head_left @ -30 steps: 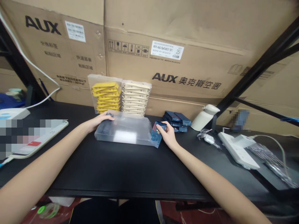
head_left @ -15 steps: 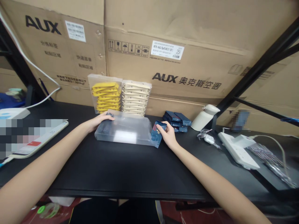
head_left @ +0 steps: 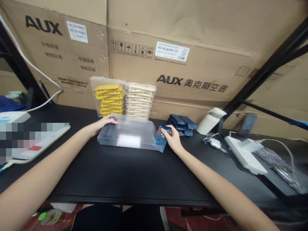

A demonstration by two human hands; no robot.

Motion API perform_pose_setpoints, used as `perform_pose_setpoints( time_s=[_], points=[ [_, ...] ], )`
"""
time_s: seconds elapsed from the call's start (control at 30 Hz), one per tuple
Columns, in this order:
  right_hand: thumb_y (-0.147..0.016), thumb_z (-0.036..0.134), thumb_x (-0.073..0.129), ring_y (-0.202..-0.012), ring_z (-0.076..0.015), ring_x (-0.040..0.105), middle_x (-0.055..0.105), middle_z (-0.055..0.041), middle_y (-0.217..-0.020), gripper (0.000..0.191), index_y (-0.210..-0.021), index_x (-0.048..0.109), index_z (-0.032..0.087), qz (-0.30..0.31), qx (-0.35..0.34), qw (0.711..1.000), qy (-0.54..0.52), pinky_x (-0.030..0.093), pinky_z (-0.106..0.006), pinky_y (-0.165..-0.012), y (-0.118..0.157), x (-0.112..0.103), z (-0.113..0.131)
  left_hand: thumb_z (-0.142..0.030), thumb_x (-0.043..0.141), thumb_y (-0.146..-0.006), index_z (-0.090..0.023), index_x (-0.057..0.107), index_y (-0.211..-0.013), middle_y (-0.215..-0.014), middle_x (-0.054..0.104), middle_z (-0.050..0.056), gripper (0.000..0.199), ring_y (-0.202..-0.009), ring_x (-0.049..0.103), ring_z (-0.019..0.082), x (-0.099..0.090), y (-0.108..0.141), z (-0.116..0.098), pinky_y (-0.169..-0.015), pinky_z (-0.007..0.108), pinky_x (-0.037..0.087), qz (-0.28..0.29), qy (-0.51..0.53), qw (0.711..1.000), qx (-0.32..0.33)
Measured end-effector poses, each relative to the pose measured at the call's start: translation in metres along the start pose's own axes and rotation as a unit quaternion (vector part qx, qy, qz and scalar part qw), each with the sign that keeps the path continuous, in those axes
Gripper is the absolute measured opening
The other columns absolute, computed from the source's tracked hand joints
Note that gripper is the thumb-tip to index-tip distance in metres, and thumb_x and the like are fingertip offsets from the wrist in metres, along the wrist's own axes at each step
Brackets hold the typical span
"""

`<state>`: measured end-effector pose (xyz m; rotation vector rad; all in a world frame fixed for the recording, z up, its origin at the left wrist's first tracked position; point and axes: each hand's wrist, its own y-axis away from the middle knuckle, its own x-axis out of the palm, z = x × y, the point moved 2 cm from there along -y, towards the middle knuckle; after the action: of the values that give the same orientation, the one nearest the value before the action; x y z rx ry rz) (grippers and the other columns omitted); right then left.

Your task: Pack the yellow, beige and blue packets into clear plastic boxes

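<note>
A clear plastic box (head_left: 128,130) lies on its side on the black table (head_left: 125,173). My left hand (head_left: 102,124) grips its far left part, thumb on top, and something dark blue shows through the plastic there. In my right hand (head_left: 173,138) is a dark blue packet (head_left: 160,138), pinched at the box's right end. Whether the packet's left edge is inside the box's opening, I cannot tell. Just beyond that hand sits a pile of similar blue packets (head_left: 185,123).
Behind stand one clear box of yellow packets (head_left: 110,99) and another of cream packets (head_left: 140,101). At right are a white bottle (head_left: 209,122), a power strip (head_left: 245,155) and wrapped thin items (head_left: 276,160). A tablet (head_left: 48,141) lies at left; large cardboard boxes (head_left: 204,38) form the back.
</note>
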<state>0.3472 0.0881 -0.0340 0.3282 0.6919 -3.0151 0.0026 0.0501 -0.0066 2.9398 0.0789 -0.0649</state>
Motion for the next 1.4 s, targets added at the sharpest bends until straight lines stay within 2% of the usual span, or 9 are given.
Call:
perform_pose_setpoints(
  time_s=[0.17,0.37,0.67,0.9,1.17,1.4],
  points=[
    [-0.069,0.055,0.072,-0.059,-0.0145,0.057,0.061,0.0012,-0.067,0.04,-0.082,0.061,0.019,0.005,0.008,1.0,0.0,0.046,-0.028,-0.058,0.0,0.0,0.001,-0.034,0.081,-0.055,-0.024,0.059,-0.104,-0.089,0.068,0.0,0.056,-0.072,0.07,0.021,0.0,0.0,0.0,-0.06,0.029,0.056,-0.006,0.002,1.0,-0.005],
    [-0.068,0.055,0.072,-0.059,-0.0148,0.057,0.061,0.001,-0.066,0.039,-0.079,0.061,0.02,0.005,0.005,1.0,0.003,0.046,-0.028,-0.058,0.0,0.001,0.006,-0.033,0.082,-0.054,-0.024,0.059,-0.101,-0.085,0.069,-0.003,0.052,-0.066,0.068,0.018,0.0,0.0,0.0,-0.059,0.028,0.055,-0.003,0.008,1.0,0.0],
    [-0.066,0.055,0.073,-0.058,-0.0145,0.055,0.059,0.0016,-0.064,0.04,-0.077,0.06,0.02,0.011,0.018,1.0,-0.007,0.045,-0.028,-0.056,0.001,0.003,0.011,-0.033,0.081,-0.055,-0.025,0.059,-0.101,-0.085,0.068,-0.002,0.051,-0.067,0.069,0.019,0.002,0.001,-0.001,-0.058,0.028,0.056,-0.004,0.005,1.0,-0.003],
    [-0.069,0.054,0.071,-0.059,-0.0146,0.055,0.058,0.0008,-0.066,0.038,-0.079,0.059,0.019,0.019,0.012,1.0,0.004,0.045,-0.028,-0.058,0.001,0.002,0.009,-0.033,0.081,-0.056,-0.025,0.058,-0.107,-0.089,0.068,-0.001,0.056,-0.07,0.069,0.019,0.001,0.001,0.0,-0.061,0.029,0.056,-0.005,0.01,1.0,-0.006],
    [-0.071,0.055,0.07,-0.06,-0.0152,0.056,0.059,0.0,-0.067,0.039,-0.08,0.058,0.019,0.029,0.012,0.999,0.011,0.045,-0.028,-0.058,0.001,0.002,0.006,-0.032,0.08,-0.056,-0.024,0.059,-0.1,-0.081,0.067,-0.003,0.049,-0.064,0.066,0.017,0.001,0.001,-0.001,-0.056,0.027,0.054,-0.008,0.004,1.0,-0.006],
    [-0.069,0.056,0.071,-0.059,-0.0152,0.055,0.059,0.0005,-0.066,0.04,-0.081,0.059,0.019,0.026,0.015,1.0,0.004,0.045,-0.028,-0.056,0.001,0.002,0.004,-0.033,0.08,-0.056,-0.025,0.058,-0.103,-0.084,0.067,-0.003,0.053,-0.066,0.067,0.018,0.0,0.0,0.0,-0.057,0.027,0.055,-0.01,0.008,1.0,-0.005]
  ],
)
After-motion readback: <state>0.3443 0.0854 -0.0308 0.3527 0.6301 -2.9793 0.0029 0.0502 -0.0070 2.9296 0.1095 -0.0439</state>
